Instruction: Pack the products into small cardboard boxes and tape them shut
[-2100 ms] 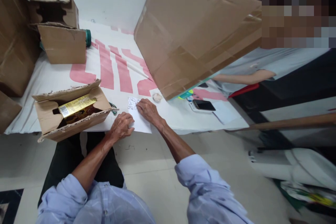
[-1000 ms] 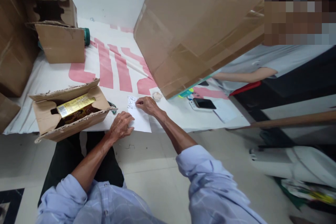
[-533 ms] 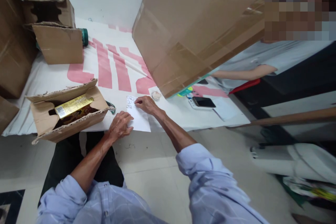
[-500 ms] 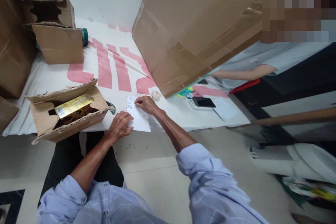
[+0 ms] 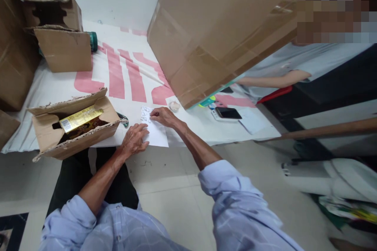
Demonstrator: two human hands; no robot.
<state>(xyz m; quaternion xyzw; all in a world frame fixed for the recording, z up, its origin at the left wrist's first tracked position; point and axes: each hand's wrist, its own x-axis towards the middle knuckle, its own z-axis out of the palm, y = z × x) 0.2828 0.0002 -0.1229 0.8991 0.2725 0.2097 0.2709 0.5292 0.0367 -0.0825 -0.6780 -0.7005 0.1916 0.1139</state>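
Note:
A white sheet of paper (image 5: 159, 136) lies at the front edge of the table. Several small, shiny pieces (image 5: 145, 113) sit in rows on its upper left part. My left hand (image 5: 136, 139) rests on the sheet's left edge, fingers apart and stretched out. Over the paper, beside the small pieces, the fingers of my right hand (image 5: 163, 117) are pinched together; whatever they may hold is hidden. Just beyond that hand is a small, pale, roundish item (image 5: 174, 106). Left of the sheet, a dark green object (image 5: 124, 119) lies partly behind an open carton.
The open carton (image 5: 79, 141) holds a yellow box (image 5: 81, 117). A large cardboard box (image 5: 218, 35) stands at the back right, with a phone (image 5: 228, 113) near it. More cartons (image 5: 66, 49) are at the back left. Another person's arm (image 5: 271, 79) reaches in from the right.

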